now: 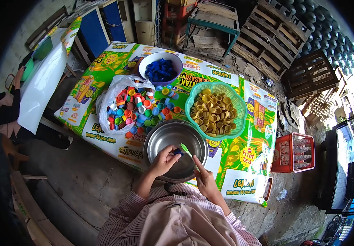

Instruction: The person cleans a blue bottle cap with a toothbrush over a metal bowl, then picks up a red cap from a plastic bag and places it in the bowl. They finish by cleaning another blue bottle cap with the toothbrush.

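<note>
- Left hand (pixel 164 160) pinches a dark blue cap (pixel 178 151), fingers nearly closed, over a near steel bowl (pixel 172 133), presumably to catch droppings.
- Right hand (pixel 205 179), curled around a green-headed brush (pixel 184 148), likely grips low for reach.
- 2 sorted lots, yellow caps (pixel 211 112) right, blue caps (pixel 160 70) far, seemingly sit apart from mixed caps (pixel 134 104), left.

A storeroom or workshop — wooden pallet (pixel 266 34), red crate (pixel 282 153), worn concrete floor (pixel 99 176).
</note>
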The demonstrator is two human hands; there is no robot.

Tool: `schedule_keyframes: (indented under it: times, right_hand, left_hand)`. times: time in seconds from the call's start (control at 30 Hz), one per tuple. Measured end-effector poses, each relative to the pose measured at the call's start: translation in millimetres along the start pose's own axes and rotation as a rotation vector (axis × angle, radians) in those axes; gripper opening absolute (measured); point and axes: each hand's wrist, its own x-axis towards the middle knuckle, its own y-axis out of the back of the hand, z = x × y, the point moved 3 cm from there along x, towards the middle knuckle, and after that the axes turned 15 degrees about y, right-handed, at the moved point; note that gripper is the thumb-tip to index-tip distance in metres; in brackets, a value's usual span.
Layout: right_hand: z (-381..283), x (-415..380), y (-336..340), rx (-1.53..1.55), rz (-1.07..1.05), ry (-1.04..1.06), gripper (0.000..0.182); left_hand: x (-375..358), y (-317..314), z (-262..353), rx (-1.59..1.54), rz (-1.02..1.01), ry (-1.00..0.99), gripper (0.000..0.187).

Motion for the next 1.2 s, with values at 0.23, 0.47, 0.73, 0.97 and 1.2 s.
schedule_keyframes:
  times: [0.23, 0.47, 0.73, 0.97, 1.2]
  right_hand:
    - [4, -2, -1, 0.011, -0.001, 0.037, 0.061]
    - [0, -2, -2, 0.011, 0.036, 0.118, 0.061]
    - [-1, -5, -6, -0.003, -0.011, 0.144, 0.055]
    - [4, -4, -4, -0.027, 0.010, 0.000, 0.059]
    - [2, -4, -5, -0.027, -0.083, -0.031, 0.059]
  left_hand:
    - [0, 4, -2, -0.121, -0.055, -0.108, 0.013]
    - [-6, 6, 10, 0.210, 0.133, -0.064, 0.013]
    - [-3, 8, 6, 0.268, 0.132, -0.166, 0.014]
    - [-3, 8, 5, 0.239, 0.149, -0.139, 0.016]
    - [-4, 10, 11, 0.321, 0.193, -0.137, 0.017]
